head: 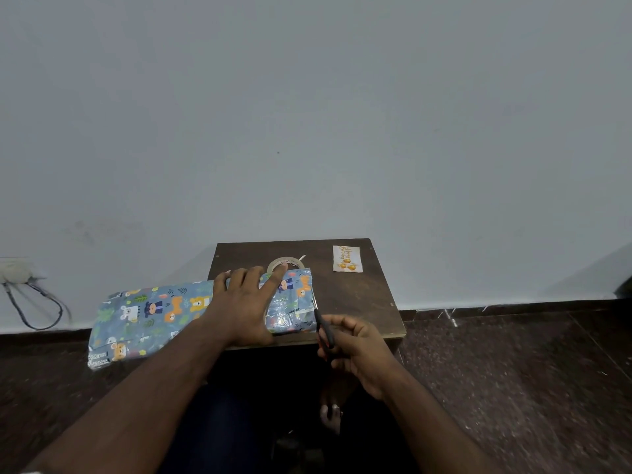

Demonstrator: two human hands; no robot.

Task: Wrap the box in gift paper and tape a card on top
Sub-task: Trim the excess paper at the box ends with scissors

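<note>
Gift paper [150, 313] overhanging table [355, 302] L edge

A small dark wooden table [359, 295] stands against a pale grey wall [307, 114]. A wall socket [15, 270] sits low at the left, with a dark cable [37, 311] looping below it. The floor [530, 371] is dark speckled stone.

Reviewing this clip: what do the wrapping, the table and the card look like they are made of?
Wrapping: seemingly glossy printed paper or film; it shows shiny glare and crinkles, with cartoon animals on blue.
Table: dark brown wood or laminated board, matt and scuffed, with a paler edge showing at the front.
Card: likely thin cardstock, cream with gold print; it lies flat. Finish too small to tell.
</note>
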